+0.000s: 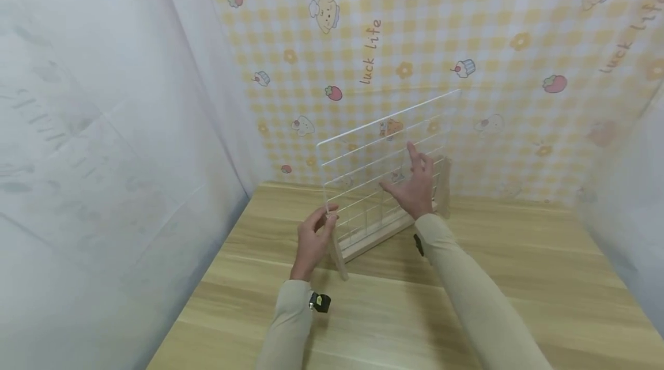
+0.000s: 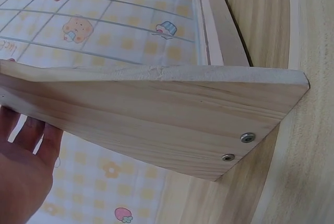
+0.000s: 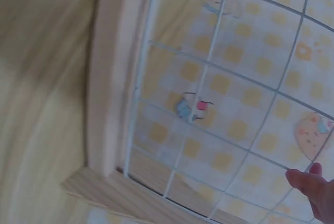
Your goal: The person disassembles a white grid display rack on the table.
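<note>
One white wire grid panel [image 1: 373, 165] set in pale wooden stand [image 1: 381, 237] on light wood-grain table [image 1: 373, 312]. Left hand [image 1: 313, 237] grips stand's near-left side board [image 2: 156, 109]; right hand [image 1: 417, 188] spread wide by grid, contact unclear. Uneven push or loosened left grip could tip stand.

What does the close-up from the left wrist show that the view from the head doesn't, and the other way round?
Only the left wrist view shows two metal screws in the outer face of the wooden side panel.

Only the head view shows the beige sleeves, the black wrist camera by the left cuff, and the white curtain.

Both show the left hand gripping that panel, fingers of the right hand, the wire grid, the wooden base rail, the wood-grain table and the checked backdrop.
</note>
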{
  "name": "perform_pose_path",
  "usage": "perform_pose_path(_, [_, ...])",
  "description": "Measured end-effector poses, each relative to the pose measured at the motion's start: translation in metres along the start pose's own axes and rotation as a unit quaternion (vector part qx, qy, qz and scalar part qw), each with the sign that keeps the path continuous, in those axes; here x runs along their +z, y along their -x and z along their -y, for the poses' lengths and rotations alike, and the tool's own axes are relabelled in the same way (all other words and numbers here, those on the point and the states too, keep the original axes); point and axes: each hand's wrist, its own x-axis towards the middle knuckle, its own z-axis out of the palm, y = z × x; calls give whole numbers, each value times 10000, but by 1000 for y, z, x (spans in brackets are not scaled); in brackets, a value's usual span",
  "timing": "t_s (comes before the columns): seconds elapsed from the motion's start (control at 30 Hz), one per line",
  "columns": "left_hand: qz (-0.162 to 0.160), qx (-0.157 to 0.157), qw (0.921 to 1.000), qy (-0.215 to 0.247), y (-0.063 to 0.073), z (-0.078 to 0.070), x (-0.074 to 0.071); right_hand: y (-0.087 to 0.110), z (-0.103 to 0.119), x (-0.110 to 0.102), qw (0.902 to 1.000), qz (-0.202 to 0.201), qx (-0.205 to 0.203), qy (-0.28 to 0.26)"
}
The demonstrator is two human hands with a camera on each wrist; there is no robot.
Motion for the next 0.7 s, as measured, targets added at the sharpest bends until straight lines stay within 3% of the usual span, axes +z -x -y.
perform_pose_path(0.17, [-30,-92,9999,56,2,-1,3,-10,7,-8,9995,-148,-233,-140])
perform_pose_path(0.7, [-28,-253,9997,-56,2,-5,4,-39,41,-25,9998,-110,-7,-173])
